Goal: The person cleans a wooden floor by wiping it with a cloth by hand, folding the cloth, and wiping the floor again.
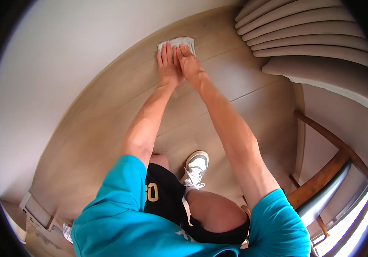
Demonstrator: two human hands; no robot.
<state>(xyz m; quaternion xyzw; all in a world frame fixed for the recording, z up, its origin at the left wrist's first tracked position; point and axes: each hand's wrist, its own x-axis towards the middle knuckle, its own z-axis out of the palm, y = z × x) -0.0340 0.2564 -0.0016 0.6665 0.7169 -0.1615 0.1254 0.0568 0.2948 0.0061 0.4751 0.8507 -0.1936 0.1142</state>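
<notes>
A crumpled light grey cloth (185, 41) lies on the wood-plank floor (119, 115), near the white wall. My left hand (168, 66) rests flat on the cloth's near part with its fingers stretched forward. Beside it and partly against its edge, my right hand (189, 62) presses down with its fingertips on the cloth. The fingers of my right hand are stretched and close together. Neither hand is closed around the cloth, and its part under the fingers is hidden.
The white wall (64, 51) curves along the left. Grey curtain folds (304, 32) hang at the upper right. A wooden chair (321, 177) with a dark seat stands at the right. My shoe (197, 166) is on the floor below my arms.
</notes>
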